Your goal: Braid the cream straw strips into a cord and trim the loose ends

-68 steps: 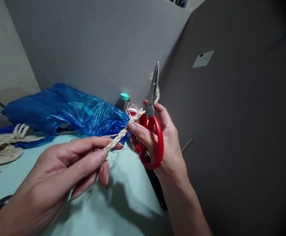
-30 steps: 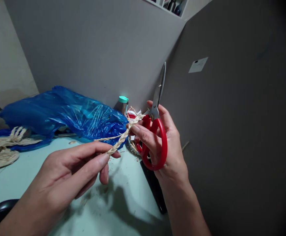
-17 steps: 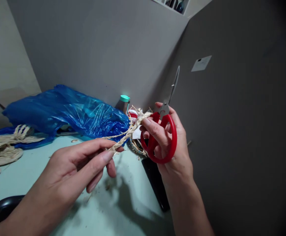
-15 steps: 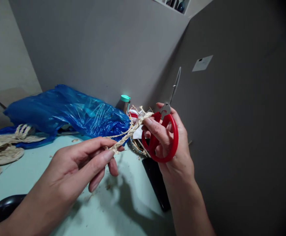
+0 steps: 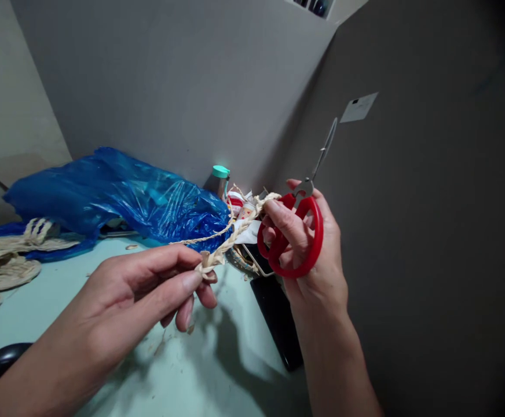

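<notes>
A pale braided straw cord stretches between my two hands above the table. My left hand pinches its near end between thumb and fingers. The far end is held between the thumb and fingertips of my right hand. Red-handled scissors also hang in my right hand, their handles around the fingers and the metal blades pointing up and away. A thinner straw strand runs off to the left behind the cord.
A crumpled blue plastic bag lies at the back left, beside woven straw pieces. Behind the cord stands a bottle with a turquoise cap. A black object lies below my right hand, another at lower left. Grey panels enclose the table.
My right hand has moved slightly right with the scissors and the cord's far end. More of the cord's near end now shows at my left fingertips.
</notes>
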Demonstrator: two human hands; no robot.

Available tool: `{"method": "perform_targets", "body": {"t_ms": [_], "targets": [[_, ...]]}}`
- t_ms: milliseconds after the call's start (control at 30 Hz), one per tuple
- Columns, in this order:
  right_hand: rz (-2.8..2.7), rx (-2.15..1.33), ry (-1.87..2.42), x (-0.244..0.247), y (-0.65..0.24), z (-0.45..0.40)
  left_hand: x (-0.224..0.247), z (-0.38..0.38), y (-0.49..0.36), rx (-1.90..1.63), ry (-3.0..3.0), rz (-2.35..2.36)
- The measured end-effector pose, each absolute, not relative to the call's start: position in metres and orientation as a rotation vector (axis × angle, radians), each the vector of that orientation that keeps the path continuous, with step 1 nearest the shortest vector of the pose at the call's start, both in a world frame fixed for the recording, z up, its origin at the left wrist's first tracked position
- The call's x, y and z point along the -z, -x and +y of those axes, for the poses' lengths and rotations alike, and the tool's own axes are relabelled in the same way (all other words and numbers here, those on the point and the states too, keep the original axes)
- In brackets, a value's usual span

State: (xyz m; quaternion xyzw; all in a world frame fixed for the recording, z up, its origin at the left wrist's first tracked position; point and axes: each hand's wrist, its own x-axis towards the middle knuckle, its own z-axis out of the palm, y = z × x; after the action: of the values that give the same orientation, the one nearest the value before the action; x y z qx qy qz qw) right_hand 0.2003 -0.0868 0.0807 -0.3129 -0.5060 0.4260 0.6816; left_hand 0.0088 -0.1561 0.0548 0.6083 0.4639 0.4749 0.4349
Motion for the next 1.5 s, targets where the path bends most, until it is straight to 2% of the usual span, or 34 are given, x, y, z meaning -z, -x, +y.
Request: {"method": "perform_targets", "body": {"t_ms": [167, 467, 667, 933, 1133, 1233, 1500], "targets": [[-1.352, -0.842, 0.776, -0.076, -0.198, -0.081, -0.061, -0.154, -0.001, -1.068, -1.431, 1.165], [-2.032, -0.135, 0.704, -0.075, -0.19, -0.104, -0.068, -0.147, 0.007, -1.444, -1.213, 1.075], [-2.135, 0.161, 0.668, -0.071, -0.19, -0.104, -0.067, -0.146, 0.011, -1.513, -1.218, 1.062], [-2.129, 0.237, 0.641, -0.067, -0.192, -0.1, -0.061, -0.146, 0.011, -1.53, -1.116, 1.018], [-2.027, 0.496, 0.593, -0.061, -0.189, -0.094, -0.065, -0.145, 0.009, -1.525, -1.043, 1.016], [-2.014, 0.447, 0.647, -0.06, -0.19, -0.09, -0.066, -0.146, 0.006, -1.537, -1.06, 0.988], [-2.054, 0.043, 0.706, -0.07, -0.197, -0.098, -0.063, -0.151, 0.007, -1.485, -1.178, 1.03]]}}
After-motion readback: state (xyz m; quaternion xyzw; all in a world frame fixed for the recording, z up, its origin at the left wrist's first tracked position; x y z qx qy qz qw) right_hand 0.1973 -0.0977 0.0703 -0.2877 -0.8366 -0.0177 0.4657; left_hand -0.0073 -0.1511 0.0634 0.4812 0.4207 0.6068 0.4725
